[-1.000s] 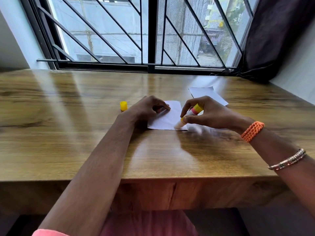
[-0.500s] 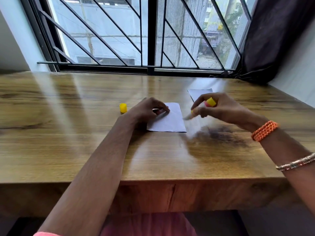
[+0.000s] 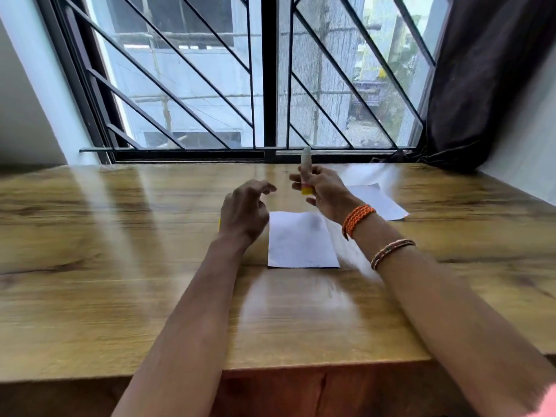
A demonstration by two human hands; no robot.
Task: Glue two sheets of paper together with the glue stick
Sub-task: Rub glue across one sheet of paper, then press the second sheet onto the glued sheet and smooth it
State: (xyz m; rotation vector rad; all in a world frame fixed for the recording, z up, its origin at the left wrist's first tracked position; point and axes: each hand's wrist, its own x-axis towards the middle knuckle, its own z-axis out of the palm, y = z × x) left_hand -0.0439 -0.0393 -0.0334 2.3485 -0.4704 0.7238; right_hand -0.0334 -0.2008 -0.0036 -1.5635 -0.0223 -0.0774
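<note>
A small white sheet of paper [image 3: 302, 239] lies flat in the middle of the wooden table [image 3: 120, 266]. A second white sheet [image 3: 377, 201] lies farther back to the right, partly behind my right wrist. My right hand [image 3: 323, 192] is raised above the table, shut on the uncapped glue stick [image 3: 306, 170], which stands upright with its pale tip up and yellow base down. My left hand [image 3: 245, 212] hovers just left of the near sheet, fingers spread and curled, holding nothing. A sliver of the yellow cap [image 3: 220, 225] shows behind my left hand.
A barred window [image 3: 264, 85] runs along the table's far edge. A dark curtain [image 3: 487, 85] hangs at the back right by the wall. The table's front edge [image 3: 270, 367] is close to my body.
My right hand lifted the glue stick off the paper's edge and turned it tip up. My left hand let go of the near sheet and rose. The camera tilted up.
</note>
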